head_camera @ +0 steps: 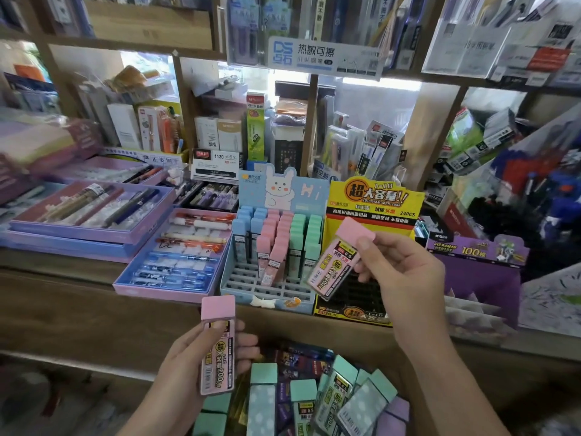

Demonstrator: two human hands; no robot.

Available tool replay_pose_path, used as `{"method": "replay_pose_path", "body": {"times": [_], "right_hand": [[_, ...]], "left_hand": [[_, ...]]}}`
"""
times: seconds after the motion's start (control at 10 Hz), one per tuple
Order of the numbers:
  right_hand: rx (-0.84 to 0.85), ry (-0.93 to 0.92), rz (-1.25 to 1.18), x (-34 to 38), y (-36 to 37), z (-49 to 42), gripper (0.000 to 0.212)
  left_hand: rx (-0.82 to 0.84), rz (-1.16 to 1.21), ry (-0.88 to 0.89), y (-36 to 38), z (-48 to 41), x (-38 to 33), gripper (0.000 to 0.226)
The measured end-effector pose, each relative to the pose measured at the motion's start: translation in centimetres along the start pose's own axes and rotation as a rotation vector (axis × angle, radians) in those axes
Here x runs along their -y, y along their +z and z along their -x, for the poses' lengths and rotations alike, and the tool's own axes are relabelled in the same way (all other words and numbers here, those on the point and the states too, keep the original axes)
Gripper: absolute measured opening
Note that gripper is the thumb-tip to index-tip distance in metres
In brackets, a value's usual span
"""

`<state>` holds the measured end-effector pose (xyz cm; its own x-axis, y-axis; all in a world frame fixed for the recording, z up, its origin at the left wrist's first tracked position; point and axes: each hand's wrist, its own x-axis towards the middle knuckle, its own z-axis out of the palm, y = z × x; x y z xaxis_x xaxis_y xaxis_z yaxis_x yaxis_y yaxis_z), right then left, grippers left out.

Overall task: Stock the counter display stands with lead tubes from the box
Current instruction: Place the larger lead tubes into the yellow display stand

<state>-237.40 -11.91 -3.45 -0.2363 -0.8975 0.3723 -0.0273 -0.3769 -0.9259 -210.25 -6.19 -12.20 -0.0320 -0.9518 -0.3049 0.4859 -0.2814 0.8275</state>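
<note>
My left hand [188, 357] holds a pink-capped lead tube [217, 344] upright, below the counter edge. My right hand [405, 278] pinches a second pink lead tube [339, 262], tilted, over the black tray of the yellow display stand [374, 199]. To its left stands the blue rabbit display stand [267, 291], with rows of blue, pink and green tubes at its back and bare slots in front. Low in view, the box [301, 401] holds several loose green and purple tubes.
A purple display stand [481, 272] sits right of the yellow one. Pen trays in pink and purple [176, 256] lie on the counter to the left. Shelves crowded with stationery rise behind. A wooden counter front [94, 313] runs across.
</note>
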Motion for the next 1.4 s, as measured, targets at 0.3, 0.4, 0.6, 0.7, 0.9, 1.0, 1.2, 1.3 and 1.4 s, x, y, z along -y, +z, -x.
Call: {"method": "replay_pose_path", "body": {"times": [0.3,0.4,0.6,0.7,0.9,1.0,1.2,1.3,1.4], "right_hand": [[0.106,-0.104,0.143,-1.8,4.5,0.4,0.01],[0.122,-0.12,0.145,-2.3,5.2,0.5,0.008],[0.152,-0.135,0.14,-2.6,6.1,0.6,0.014],[0.149,-0.134,0.131,-2.5,6.1,0.6,0.014],[0.127,-0.152,0.133,-1.5,5.0,0.2,0.013],[0.053,-0.192,0.104,-0.4,3.7,-0.5,0.016],[-0.128,-0.199,0.072,0.6,-0.2,-2.9,0.011],[-0.163,-0.159,0.107,-0.2,-1.5,-3.8,0.011],[-0.161,-0.121,0.174,-1.5,-2.0,-4.3,0.01]], "left_hand": [[-0.001,0.015,-0.004,0.4,0.7,-0.4,0.038],[0.0,0.013,-0.003,0.5,0.9,-0.5,0.038],[0.01,0.019,-0.003,0.5,1.0,-0.5,0.038],[0.007,0.023,0.005,0.5,0.9,-0.5,0.038],[0.005,0.017,0.006,0.1,0.6,-0.3,0.037],[-0.002,0.001,0.007,-0.1,0.3,-0.2,0.031],[0.001,-0.009,-0.007,-0.3,0.0,0.0,0.028],[-0.011,-0.01,0.001,0.0,-0.1,0.0,0.027],[-0.032,-0.019,0.01,0.2,-0.1,0.1,0.026]]}}
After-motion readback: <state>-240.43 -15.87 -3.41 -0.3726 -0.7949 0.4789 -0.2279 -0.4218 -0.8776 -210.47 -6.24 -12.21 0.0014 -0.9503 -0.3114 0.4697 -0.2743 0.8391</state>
